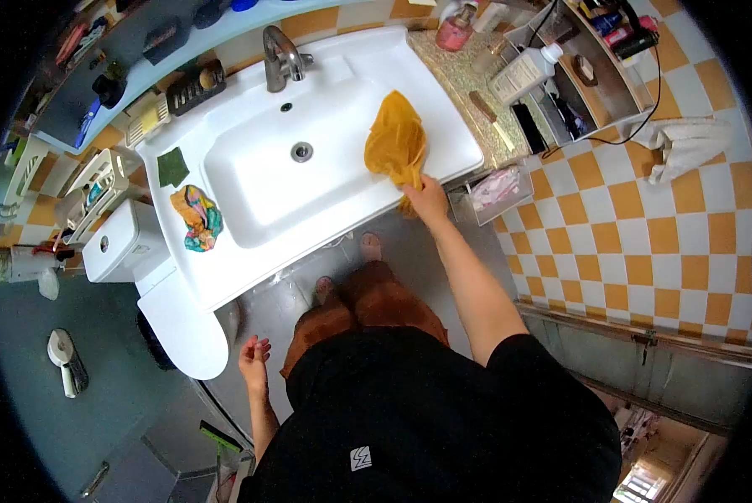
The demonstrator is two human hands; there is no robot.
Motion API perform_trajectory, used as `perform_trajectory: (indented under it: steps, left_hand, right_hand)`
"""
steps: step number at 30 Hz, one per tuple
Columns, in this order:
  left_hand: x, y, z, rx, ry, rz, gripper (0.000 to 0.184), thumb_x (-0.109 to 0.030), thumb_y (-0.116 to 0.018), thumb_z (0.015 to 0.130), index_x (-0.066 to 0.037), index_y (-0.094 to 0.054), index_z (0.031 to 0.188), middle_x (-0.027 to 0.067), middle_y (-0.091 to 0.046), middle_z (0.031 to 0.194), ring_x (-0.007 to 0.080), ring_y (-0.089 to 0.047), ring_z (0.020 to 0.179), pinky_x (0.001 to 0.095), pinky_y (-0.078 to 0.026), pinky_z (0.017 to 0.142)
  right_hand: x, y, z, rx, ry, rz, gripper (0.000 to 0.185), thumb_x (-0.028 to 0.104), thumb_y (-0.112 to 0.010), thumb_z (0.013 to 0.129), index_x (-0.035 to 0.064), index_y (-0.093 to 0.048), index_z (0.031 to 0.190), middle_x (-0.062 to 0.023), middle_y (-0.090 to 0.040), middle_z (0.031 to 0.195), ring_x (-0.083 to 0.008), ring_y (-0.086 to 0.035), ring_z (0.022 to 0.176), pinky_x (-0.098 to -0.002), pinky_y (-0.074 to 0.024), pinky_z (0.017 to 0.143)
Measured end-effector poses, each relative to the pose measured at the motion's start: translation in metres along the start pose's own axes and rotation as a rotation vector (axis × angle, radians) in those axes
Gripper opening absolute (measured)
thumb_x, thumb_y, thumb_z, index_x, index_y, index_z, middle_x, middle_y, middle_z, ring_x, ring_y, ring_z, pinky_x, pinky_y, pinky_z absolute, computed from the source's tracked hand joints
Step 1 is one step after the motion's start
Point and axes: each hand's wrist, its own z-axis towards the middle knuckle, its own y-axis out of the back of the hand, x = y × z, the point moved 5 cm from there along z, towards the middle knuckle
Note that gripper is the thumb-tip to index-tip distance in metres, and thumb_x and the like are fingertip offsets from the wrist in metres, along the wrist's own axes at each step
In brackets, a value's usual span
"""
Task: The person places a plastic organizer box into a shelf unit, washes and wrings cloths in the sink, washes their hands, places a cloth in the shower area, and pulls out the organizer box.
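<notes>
My right hand [426, 201] is closed on the lower end of a mustard-yellow cloth [395, 138]. The cloth spreads over the right side of the white sink [259, 197], partly on its rim. My left hand [254, 354] hangs low near the white toilet lid [187, 327], fingers loosely curled and apart, with nothing seen in it. On the sink's left ledge lie a crumpled multicoloured cloth [198, 220] and a dark green cloth or pad [173, 167].
A grey faucet [282, 59] stands behind the basin. On the right counter are a pink soap bottle [456, 29], a white bottle [525, 74], a knife-like tool [493, 121] and a dark phone-like slab [528, 128]. A white towel [686, 147] hangs on the tiled wall.
</notes>
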Motion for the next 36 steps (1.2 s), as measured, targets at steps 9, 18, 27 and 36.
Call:
perform_trajectory:
  steps: [9, 18, 27, 36]
  left_hand:
    - [-0.203, -0.107, -0.024, 0.325, -0.227, -0.087, 0.038, -0.030, -0.051, 0.100, 0.001, -0.061, 0.119, 0.0129, -0.066, 0.116, 0.0202, -0.063, 0.101, 0.0330, -0.049, 0.089]
    - [-0.318, -0.286, -0.008, 0.821, 0.063, -0.551, 0.058, -0.048, -0.039, 0.101, 0.000, -0.044, 0.134, 0.0138, -0.060, 0.122, 0.0239, -0.062, 0.105, 0.0346, -0.050, 0.092]
    - [-0.329, -0.231, 0.003, 0.442, -0.143, -0.056, 0.036, -0.024, -0.060, 0.096, 0.003, -0.059, 0.118, 0.0078, -0.066, 0.109, 0.0156, -0.063, 0.096, 0.0274, -0.049, 0.086]
    - [-0.305, -0.145, 0.040, -0.092, -0.381, 0.009, 0.027, -0.024, -0.064, 0.094, 0.002, -0.062, 0.102, 0.0069, -0.067, 0.089, 0.0156, -0.066, 0.079, 0.0267, -0.054, 0.070]
  right_hand:
    - [0.100, 0.070, -0.037, 0.126, 0.295, 0.825, 0.040, 0.029, -0.058, 0.095, -0.0003, -0.056, 0.123, -0.0077, -0.057, 0.117, -0.0161, -0.054, 0.107, -0.0291, -0.0443, 0.093]
    - [0.202, 0.070, -0.153, 0.313, 1.078, 0.535, 0.036, -0.003, -0.057, 0.074, -0.0062, -0.060, 0.110, -0.0181, -0.059, 0.119, -0.0284, -0.055, 0.116, -0.0373, -0.0440, 0.099]
    - [0.111, 0.047, -0.088, 0.330, 0.325, 0.590, 0.017, 0.016, -0.056, 0.092, 0.0003, -0.056, 0.099, -0.0119, -0.059, 0.079, -0.0218, -0.059, 0.073, -0.0339, -0.0485, 0.067]
    - [0.149, 0.090, -0.072, 0.378, 0.433, 0.924, 0.029, 0.026, -0.052, 0.097, -0.0013, -0.057, 0.089, -0.0069, -0.054, 0.091, -0.0157, -0.051, 0.084, -0.0309, -0.0422, 0.074]
